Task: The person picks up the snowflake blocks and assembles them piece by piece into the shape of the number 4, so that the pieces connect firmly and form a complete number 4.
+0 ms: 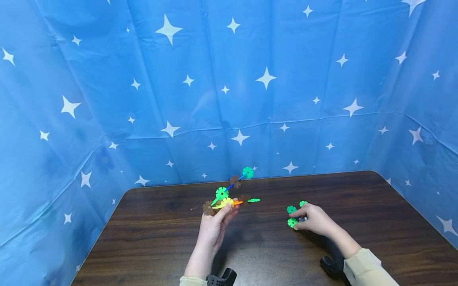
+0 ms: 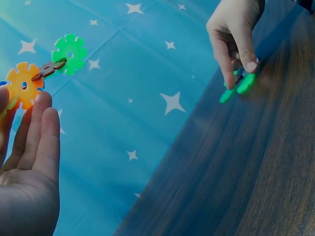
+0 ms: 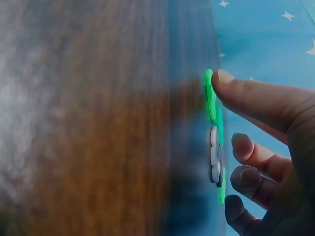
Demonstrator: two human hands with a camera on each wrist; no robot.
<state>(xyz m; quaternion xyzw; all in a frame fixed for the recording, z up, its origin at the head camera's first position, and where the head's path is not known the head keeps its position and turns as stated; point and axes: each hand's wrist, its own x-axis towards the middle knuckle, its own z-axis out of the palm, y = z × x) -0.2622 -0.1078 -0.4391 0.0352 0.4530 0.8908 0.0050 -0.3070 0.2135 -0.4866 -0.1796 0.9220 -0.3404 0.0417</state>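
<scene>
My left hand holds up a branching chain of slotted plastic discs above the table, pinching it near a yellow disc. Green, brown, blue and orange discs are joined in it; an orange disc and a green disc show in the left wrist view. My right hand is over a few loose discs on the table. Its thumb touches a green disc. Beside that lie a white disc and other green discs, one a darker green disc. The other fingers are bent loosely near them.
A dark wood-grain table spreads below both hands. Behind it and at its sides hangs a blue curtain with white stars. Each wrist wears a black strap mount, such as the left mount.
</scene>
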